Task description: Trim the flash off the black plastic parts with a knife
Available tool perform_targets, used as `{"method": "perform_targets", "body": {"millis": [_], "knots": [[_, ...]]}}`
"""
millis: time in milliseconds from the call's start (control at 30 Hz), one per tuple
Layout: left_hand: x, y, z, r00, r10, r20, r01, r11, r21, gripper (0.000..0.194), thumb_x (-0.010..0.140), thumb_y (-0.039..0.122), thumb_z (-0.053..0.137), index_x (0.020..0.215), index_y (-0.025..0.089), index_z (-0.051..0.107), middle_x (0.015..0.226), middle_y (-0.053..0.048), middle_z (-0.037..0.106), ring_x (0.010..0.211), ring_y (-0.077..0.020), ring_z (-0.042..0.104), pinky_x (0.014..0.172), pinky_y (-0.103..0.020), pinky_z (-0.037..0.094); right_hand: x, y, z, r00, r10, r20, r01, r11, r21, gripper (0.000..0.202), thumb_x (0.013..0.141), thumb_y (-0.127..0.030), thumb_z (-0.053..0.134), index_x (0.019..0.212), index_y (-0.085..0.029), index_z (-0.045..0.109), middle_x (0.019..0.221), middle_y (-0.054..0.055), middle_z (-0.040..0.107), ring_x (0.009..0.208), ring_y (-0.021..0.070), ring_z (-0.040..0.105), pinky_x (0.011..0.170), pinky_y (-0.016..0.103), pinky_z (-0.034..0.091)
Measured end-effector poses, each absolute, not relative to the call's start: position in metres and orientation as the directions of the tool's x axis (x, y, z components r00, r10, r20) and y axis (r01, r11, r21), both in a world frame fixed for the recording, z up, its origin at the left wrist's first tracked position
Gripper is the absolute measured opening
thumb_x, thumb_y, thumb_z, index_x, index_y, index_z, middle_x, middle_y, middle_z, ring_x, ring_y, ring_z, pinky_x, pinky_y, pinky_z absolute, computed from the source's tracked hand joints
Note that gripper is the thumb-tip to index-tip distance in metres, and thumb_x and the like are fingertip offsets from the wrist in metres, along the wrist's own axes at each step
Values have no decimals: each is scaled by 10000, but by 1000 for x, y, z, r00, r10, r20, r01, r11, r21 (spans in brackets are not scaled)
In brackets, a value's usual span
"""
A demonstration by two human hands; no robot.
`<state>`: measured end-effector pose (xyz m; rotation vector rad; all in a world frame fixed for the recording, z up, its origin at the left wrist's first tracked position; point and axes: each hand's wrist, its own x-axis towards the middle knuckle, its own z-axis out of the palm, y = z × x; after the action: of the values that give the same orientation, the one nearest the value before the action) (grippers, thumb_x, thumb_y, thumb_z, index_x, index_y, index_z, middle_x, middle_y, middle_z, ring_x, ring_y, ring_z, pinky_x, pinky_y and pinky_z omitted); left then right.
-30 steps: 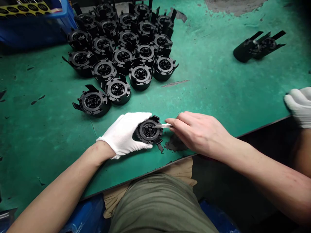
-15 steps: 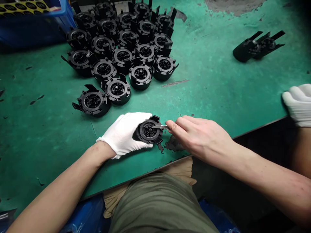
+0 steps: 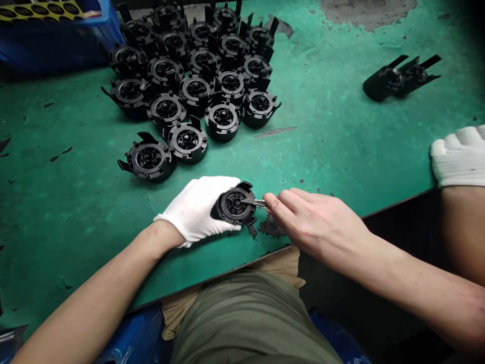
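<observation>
Most of what I see is green counter (image 3: pixel 326 136), with black housings (image 3: pixel 223 117) clustered ringed faces upward, probably so each is easy to pick up. My gloved left hand (image 3: pixel 199 208) has its fingers spread partway around the held housing (image 3: pixel 229 206) near the counter's front edge, seemingly to steady it. My bare right hand's (image 3: pixel 316 215) fingers are pinched together on a tool. The held housing is round and dull black, with concentric rings and rim tabs. Over its face lies the tool's slim metal blade (image 3: pixel 256 202); contact, I can't tell.
</observation>
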<state>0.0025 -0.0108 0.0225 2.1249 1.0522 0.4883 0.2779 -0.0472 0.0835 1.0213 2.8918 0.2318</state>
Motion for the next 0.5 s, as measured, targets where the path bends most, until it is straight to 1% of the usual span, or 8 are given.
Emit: {"method": "perform_targets", "body": {"millis": [67,200,300,400,500], "knots": [[2,-11,22,600,800,24,536,-424,730,712,757,552,945,1374,300,693,1357,-64,781,1251,-342,751,1063,-451,591,277,-50,82,-768,640,-1,631,758,166,139,1012,-74,574,1127,-123,635,808,22,567,686,193,485,620,366,291],[3,-11,23,595,804,15,541,-413,733,708,741,551,957,1351,296,702,1351,-64,783,1250,-350,751,1073,-456,591,276,-55,81,-756,654,4,645,745,173,185,979,-61,619,1157,-103,639,812,19,556,688,194,477,606,372,284],[3,-11,24,597,802,13,540,-414,733,658,757,527,952,1321,292,708,1325,-54,790,1219,-337,762,1056,-436,593,276,-58,81,-754,657,11,649,742,169,189,974,-51,609,1154,-98,641,812,25,559,700,195,483,607,366,297],[2,-11,23,602,798,38,528,-433,730,692,766,530,949,1359,286,688,1349,-54,782,1240,-329,756,1048,-428,594,276,-60,80,-743,669,3,662,734,155,174,982,-64,600,1145,-112,639,814,29,568,705,194,480,610,357,315],[1,-12,21,605,795,50,520,-442,731,716,768,544,948,1380,286,681,1364,-62,779,1249,-330,754,1065,-436,590,276,-63,79,-734,679,0,673,727,138,207,985,-67,601,1184,-114,633,811,25,573,698,195,475,611,354,331]]}}
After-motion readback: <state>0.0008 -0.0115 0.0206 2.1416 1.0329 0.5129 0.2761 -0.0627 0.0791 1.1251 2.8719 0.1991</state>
